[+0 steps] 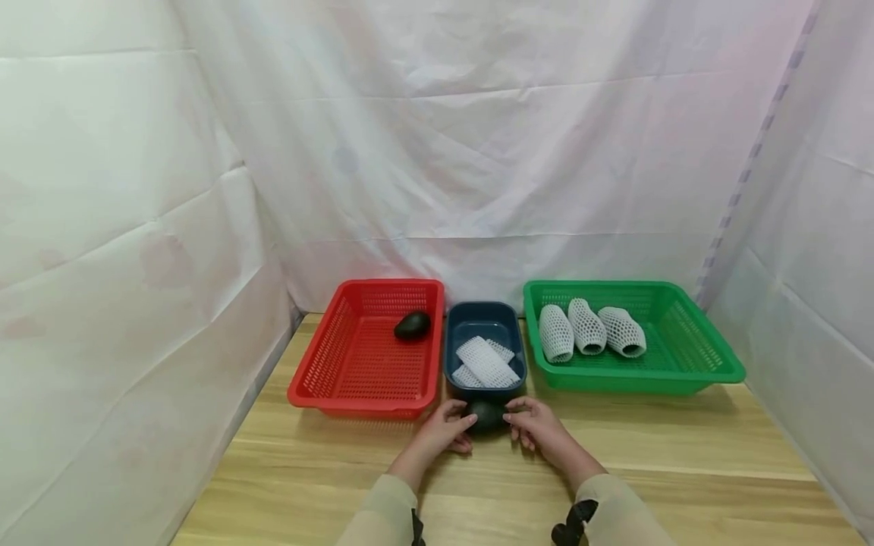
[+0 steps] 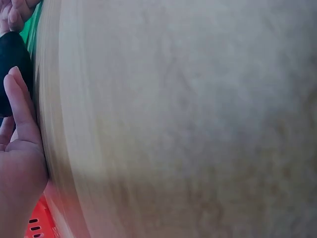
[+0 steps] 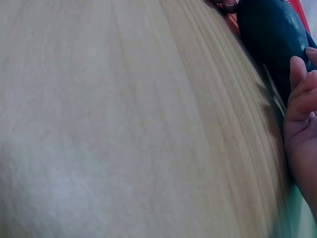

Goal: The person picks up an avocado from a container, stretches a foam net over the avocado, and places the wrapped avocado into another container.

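Note:
A dark avocado [image 1: 486, 418] is on the near side of the small blue bin, between the two hands. My left hand [image 1: 446, 428] holds its left end with thumb and fingertips. At the opposite end, the thumb and index finger of my right hand [image 1: 534, 426] pinch it, the other fingers curled below. The right wrist view shows the smooth, dark skin of the avocado [image 3: 272, 32] close by the right fingertips. Two white foam net sleeves [image 1: 488, 362] lie crossed in the blue bin [image 1: 486, 312], just beyond the hands.
To the left, a red basket [image 1: 365, 406] contains another dark avocado [image 1: 413, 325]. On the right, a green basket [image 1: 635, 381] holds three net-sleeved pieces [image 1: 587, 327] along its left side. All stand on a wooden table [image 1: 505, 493] with white cloth [image 1: 478, 152] around it.

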`<act>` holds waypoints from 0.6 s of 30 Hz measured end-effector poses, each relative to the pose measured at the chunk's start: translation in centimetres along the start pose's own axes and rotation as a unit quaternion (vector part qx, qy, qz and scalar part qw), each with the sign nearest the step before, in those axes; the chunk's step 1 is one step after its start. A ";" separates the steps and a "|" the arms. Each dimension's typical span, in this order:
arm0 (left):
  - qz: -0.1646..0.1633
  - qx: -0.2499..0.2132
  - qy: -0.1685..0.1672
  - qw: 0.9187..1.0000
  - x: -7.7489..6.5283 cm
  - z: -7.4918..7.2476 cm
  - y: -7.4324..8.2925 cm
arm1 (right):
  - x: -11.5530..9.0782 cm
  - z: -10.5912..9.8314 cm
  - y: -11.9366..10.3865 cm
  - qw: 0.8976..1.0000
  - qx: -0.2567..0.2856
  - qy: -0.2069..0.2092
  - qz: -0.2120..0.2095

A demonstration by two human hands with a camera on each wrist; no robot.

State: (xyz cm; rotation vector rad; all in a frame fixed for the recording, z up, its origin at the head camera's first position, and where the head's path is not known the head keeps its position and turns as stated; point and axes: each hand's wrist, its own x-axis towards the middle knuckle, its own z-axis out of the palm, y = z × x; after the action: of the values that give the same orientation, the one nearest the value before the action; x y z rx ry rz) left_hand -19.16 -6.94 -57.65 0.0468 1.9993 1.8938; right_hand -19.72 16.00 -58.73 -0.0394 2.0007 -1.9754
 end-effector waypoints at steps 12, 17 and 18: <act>-0.009 -0.013 -0.007 1.000 -0.1 -0.2 -0.1 | -0.1 -0.1 0.1 1.000 0.019 0.006 -0.002; 0.001 -0.016 -0.008 1.000 0.1 -0.2 -0.4 | 0.1 -0.2 0.4 0.999 0.027 0.019 -0.009; 0.003 -0.016 -0.007 1.000 0.2 -0.3 -0.4 | 0.1 -0.3 0.4 0.999 0.027 0.021 -0.012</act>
State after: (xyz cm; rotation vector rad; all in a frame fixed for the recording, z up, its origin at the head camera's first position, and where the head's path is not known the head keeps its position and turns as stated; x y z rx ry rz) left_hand -19.32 -7.16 -58.06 0.0581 1.9612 1.9232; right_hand -19.76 16.26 -59.18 -0.0105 1.9796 -2.0606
